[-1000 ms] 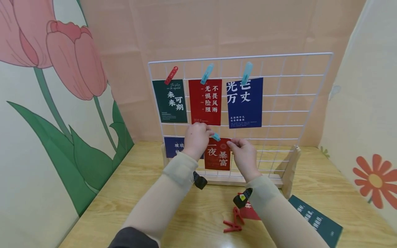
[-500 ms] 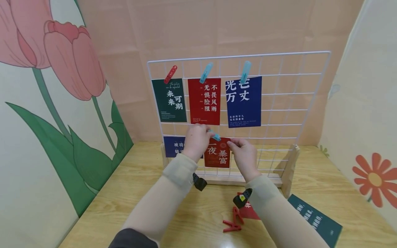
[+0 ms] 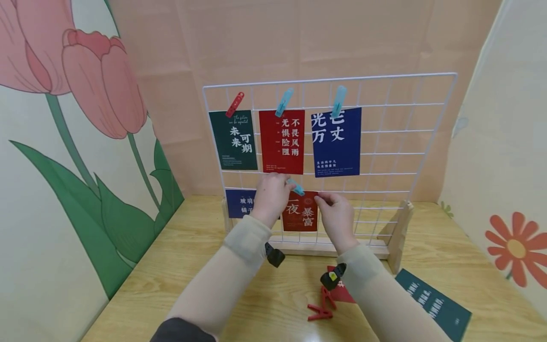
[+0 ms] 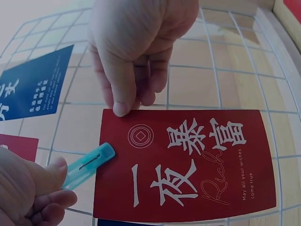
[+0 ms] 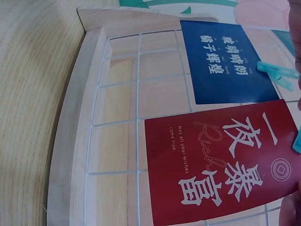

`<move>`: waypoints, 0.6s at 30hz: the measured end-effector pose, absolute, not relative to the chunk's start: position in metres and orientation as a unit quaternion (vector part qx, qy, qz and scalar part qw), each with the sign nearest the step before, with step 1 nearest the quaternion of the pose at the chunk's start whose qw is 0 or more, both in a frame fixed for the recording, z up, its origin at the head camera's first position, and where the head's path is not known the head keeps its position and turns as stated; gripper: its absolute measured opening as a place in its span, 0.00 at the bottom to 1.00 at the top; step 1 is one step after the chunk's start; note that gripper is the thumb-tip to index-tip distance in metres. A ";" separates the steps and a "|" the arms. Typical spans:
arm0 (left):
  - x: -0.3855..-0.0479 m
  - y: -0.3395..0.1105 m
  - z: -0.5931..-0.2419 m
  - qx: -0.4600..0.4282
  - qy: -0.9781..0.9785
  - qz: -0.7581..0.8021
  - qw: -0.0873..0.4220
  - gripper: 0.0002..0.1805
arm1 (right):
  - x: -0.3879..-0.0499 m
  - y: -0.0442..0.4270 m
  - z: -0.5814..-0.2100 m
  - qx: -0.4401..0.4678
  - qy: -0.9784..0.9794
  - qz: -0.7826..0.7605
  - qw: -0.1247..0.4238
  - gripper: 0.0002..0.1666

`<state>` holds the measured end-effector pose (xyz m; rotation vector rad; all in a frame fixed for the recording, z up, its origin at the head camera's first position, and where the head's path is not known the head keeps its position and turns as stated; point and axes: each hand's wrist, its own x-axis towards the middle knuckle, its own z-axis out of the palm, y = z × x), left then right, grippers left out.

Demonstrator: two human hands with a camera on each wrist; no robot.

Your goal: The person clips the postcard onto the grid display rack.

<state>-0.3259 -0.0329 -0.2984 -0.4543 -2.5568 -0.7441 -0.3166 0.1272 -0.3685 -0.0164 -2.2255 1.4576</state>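
My left hand (image 3: pixel 271 197) pinches a light-blue clothespin (image 4: pixel 89 162) at the top edge of a red card (image 3: pixel 301 218) with white characters. The clothespin's tip lies over that edge; whether it also bites the grid wire is unclear. With thumb and fingers, my right hand (image 3: pixel 337 216) pinches the card's upper right corner. The card stands against the lower part of a white wire grid (image 3: pixel 384 142). Left of it hangs a blue card (image 5: pixel 225 61), partly behind my left hand in the head view; another light-blue clothespin (image 5: pixel 277 70) is at its top.
Above hang a green card (image 3: pixel 234 154), a larger red card (image 3: pixel 273 142) and a larger blue card (image 3: pixel 342 154), each under a clothespin. On the wooden table (image 3: pixel 256 294) lie red clothespins (image 3: pixel 321 306), a red card (image 3: pixel 342 292) partly hidden by my right wrist, and a dark green card (image 3: pixel 440 304).
The held red card's lower edge sits slightly higher than a second ago, nearer the grid. Both hands keep their holds almost in place.
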 end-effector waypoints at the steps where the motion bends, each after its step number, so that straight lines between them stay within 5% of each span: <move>1: -0.326 -0.033 -0.299 -0.167 -0.922 -0.272 0.221 0.09 | -0.316 0.127 -0.369 -0.006 -0.811 0.535 0.239 0.15; 18: -0.307 -0.052 -0.325 -0.190 -0.900 -0.324 0.220 0.17 | -0.302 0.131 -0.376 0.010 -0.818 0.525 0.236 0.15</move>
